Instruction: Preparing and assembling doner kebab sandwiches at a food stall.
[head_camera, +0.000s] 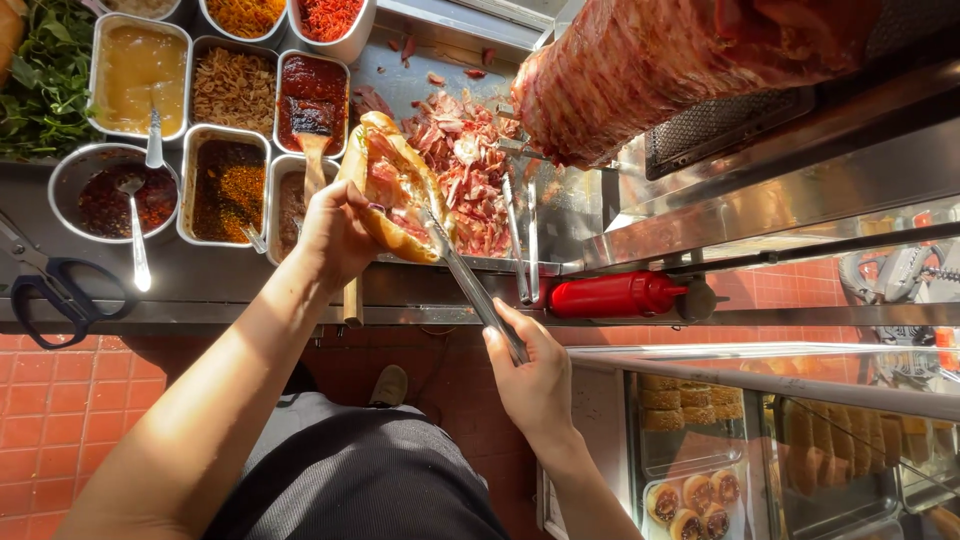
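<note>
Bread roll (392, 190), split open, is sitting tilted in left hand (335, 235), which is clenched round its lower edge, just above the steel bench (200, 285) rim. Right hand (530, 375) is gripping metal tongs (470, 285); tong tips are resting inside the roll w/ meat slices already in it.

Judgement on doing this well: keep roll angled mouth-up so filling isn't sliding out; press meat deep toward the hinge, not the lip; keep tongs shallow so crust isn't tearing.

Containers, all placed rel. to the roll:
- just right: tray w/ pile of shaved meat (465, 170), spare tongs lying at its edge.
- upper right: big meat spit (680, 70).
- just left: steel pans — red sauce w/ wooden spatula (313, 110), dark spiced sauce (228, 185), fried onion bits (233, 90).
- further left: yellow sauce (140, 75), round bowl of chilli oil w/ spoon (115, 200).
- far left: greens (45, 80); scissors (55, 290) below them.
- lower right: red squeeze bottle (610, 295) lying on its side.
</note>
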